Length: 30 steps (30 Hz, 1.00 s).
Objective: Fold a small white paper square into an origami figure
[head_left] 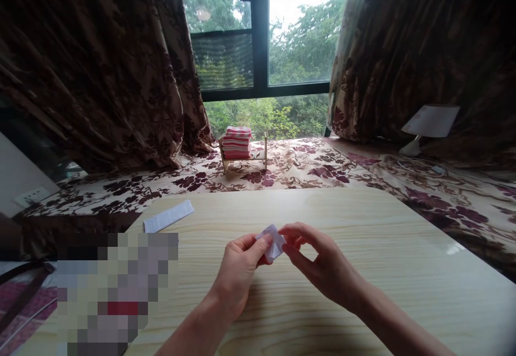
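Note:
My left hand [241,270] grips a small folded piece of white paper [274,249] above the table, with the thumb pressed on top and the fingers curled beneath. From the right side, my right hand [316,256] has its thumb and index finger at the paper's right edge, bent round it. Creases show on the paper's face, and its lower left part is hidden by my left hand. On the table to the far left lies a flat white strip [169,216] with fine lines of print, too small to read.
The pale wood-grain table [363,291] fills the foreground. A blurred-out item [121,297] covers its left side. Beyond it, a small rack [258,157] with folded striped cloths [237,142] stands on a floral-covered ledge [290,178]. A white lamp [431,121] stands at right.

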Motion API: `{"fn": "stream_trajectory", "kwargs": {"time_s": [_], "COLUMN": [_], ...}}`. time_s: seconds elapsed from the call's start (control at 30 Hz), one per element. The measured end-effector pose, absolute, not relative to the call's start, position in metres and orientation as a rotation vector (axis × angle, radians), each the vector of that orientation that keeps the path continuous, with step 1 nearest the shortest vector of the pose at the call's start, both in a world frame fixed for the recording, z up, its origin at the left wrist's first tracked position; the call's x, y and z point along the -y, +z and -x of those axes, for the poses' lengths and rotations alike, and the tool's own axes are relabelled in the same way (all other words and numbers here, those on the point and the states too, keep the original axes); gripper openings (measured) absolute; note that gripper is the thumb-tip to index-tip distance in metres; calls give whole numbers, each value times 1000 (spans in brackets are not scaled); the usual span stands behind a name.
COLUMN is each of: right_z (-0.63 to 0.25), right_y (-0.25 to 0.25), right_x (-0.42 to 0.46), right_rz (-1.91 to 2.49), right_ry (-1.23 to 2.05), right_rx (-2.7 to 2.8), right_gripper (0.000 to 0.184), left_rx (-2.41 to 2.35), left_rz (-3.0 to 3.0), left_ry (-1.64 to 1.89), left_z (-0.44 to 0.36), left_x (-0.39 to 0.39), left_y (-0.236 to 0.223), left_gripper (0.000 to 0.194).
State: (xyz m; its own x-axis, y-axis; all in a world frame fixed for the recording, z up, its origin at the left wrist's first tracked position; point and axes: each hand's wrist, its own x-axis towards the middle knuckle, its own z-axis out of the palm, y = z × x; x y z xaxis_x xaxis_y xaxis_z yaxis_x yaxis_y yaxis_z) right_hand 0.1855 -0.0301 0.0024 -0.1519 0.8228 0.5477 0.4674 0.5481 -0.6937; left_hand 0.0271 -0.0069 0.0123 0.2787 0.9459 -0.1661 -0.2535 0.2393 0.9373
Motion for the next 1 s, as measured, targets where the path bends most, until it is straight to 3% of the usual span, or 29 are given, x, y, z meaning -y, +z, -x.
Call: {"fn": "stream_trajectory", "kwargs": {"time_s": [0.27, 1.0], "right_z": [-186, -188], "right_y": [-3, 4], "right_x": [27, 27], "right_rz": [1025, 1015], "right_ry": [363, 334], "right_rx": [1851, 1837], "right_gripper": [23, 11], "left_rx": [-890, -906], "left_rz": [-891, -1059], "left_ry": [975, 922], "left_z": [-24, -29], "left_x": [6, 10], "left_y": [12, 11], "left_gripper": [22, 26]}}
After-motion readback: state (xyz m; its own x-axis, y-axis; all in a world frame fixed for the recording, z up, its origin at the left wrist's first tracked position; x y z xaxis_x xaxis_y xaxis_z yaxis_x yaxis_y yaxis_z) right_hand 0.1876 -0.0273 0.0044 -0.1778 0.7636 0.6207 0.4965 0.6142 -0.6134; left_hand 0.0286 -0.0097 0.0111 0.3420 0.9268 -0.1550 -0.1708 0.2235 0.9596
